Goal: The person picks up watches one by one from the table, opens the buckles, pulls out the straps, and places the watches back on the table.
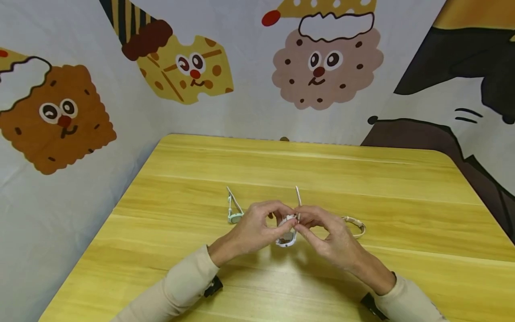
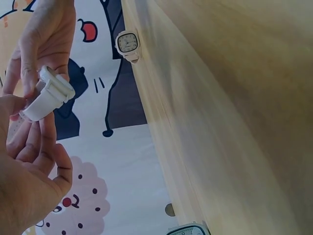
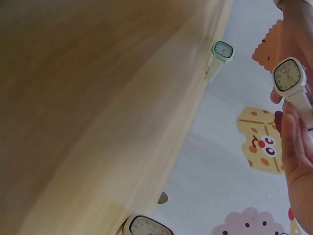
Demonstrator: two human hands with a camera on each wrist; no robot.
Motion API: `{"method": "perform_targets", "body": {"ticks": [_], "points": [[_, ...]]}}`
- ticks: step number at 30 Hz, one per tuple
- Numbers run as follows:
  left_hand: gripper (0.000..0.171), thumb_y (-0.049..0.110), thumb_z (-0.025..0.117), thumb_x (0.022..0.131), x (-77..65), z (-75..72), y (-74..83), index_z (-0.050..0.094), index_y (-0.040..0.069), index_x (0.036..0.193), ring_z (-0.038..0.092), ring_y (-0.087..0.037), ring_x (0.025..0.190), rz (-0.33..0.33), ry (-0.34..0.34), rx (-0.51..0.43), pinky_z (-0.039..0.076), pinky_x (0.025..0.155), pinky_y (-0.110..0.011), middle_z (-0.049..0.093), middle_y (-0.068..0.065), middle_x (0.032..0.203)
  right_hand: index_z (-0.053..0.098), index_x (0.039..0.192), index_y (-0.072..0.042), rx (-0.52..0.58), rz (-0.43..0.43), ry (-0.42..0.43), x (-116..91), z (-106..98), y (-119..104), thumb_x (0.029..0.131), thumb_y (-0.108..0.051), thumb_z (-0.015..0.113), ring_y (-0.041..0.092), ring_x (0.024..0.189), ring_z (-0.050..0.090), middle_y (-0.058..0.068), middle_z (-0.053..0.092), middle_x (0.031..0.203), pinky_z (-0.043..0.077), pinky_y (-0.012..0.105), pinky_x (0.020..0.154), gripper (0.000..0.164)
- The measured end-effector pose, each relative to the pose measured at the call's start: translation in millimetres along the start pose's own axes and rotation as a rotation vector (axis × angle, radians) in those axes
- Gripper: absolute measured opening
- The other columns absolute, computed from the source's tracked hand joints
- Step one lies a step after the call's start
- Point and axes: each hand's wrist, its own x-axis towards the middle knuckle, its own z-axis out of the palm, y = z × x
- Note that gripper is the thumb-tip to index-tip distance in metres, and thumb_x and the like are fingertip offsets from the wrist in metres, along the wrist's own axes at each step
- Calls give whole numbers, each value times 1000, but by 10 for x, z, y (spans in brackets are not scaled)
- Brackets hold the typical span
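A white wristwatch (image 1: 286, 240) with a squarish face is held just above the table, between both hands. My left hand (image 1: 254, 227) pinches it near the case and strap with thumb and fingers. On the other side, my right hand (image 1: 334, 233) grips the strap, whose free end (image 1: 298, 195) sticks up past the fingers. The left wrist view shows the white strap (image 2: 45, 104) bent in a loop. In the right wrist view the watch's dial (image 3: 287, 76) faces the camera. Fingers hide part of the strap.
A mint-green wristwatch (image 1: 235, 218) stands on the wooden table (image 1: 201, 163) to the left of the hands. Beside the right hand lies a cream wristwatch (image 1: 356, 226). Cloth with cartoon biscuits (image 1: 327, 71) hangs behind the table and on its left.
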Motion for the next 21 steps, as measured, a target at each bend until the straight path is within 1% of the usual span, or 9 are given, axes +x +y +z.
{"method": "perform_targets", "body": {"ticks": [2, 5, 8, 10, 12, 16, 18, 21], "points": [[12, 10, 75, 94, 3, 7, 3, 73, 7, 105, 59, -4, 80, 1, 2, 3, 55, 63, -32, 70, 4, 92, 59, 123, 4, 25, 14, 19, -3, -5, -4, 90, 5, 74, 19, 82, 70, 6, 73, 95, 59, 29, 78, 37], [11, 11, 74, 94, 3, 17, 3, 73, 8, 105, 59, -4, 79, -2, 2, 10, 54, 61, -32, 70, 6, 91, 57, 119, 4, 50, 32, 34, -2, -14, -10, 95, -7, 73, 19, 79, 70, 6, 73, 92, 60, 29, 77, 31], [12, 11, 72, 96, 5, 24, 6, 73, 8, 107, 59, -4, 81, -15, -4, 10, 53, 65, -29, 71, 6, 94, 57, 118, 5, 63, 35, 36, 1, -20, -8, 98, -17, 70, 19, 79, 70, 6, 73, 91, 60, 29, 76, 32], [14, 12, 70, 97, 14, 26, 13, 73, 8, 110, 60, -4, 83, -28, -15, 12, 54, 70, -30, 71, 5, 97, 57, 119, 5, 71, 32, 38, 6, -29, -6, 98, -17, 70, 19, 78, 70, 6, 73, 91, 60, 29, 76, 33], [16, 15, 67, 100, 33, 22, 22, 72, 8, 113, 61, -4, 86, -39, -31, 10, 55, 75, -31, 72, 4, 101, 57, 120, 4, 82, 32, 41, 11, -41, -4, 97, -14, 71, 19, 79, 70, 7, 73, 91, 60, 29, 76, 32], [19, 17, 59, 105, 82, 10, 31, 72, 7, 116, 63, -5, 89, -45, -47, 6, 55, 78, -28, 72, 1, 106, 57, 121, 5, 102, 25, 47, 27, -66, 0, 96, -8, 72, 21, 80, 70, 11, 73, 93, 60, 29, 75, 32], [18, 15, 60, 105, 99, 6, 28, 73, 6, 114, 63, -5, 88, -31, -42, -1, 55, 77, -25, 73, 1, 107, 56, 121, 6, 106, 14, 48, 32, -69, 3, 97, -9, 71, 21, 81, 71, 14, 72, 93, 60, 29, 75, 32], [13, 14, 64, 102, 81, 14, 22, 75, 9, 107, 62, -6, 93, -8, -15, -7, 56, 81, -31, 70, 5, 105, 55, 122, 8, 105, -31, 42, 22, -39, 5, 99, -13, 68, 21, 79, 70, 16, 71, 92, 60, 28, 73, 34]]}}
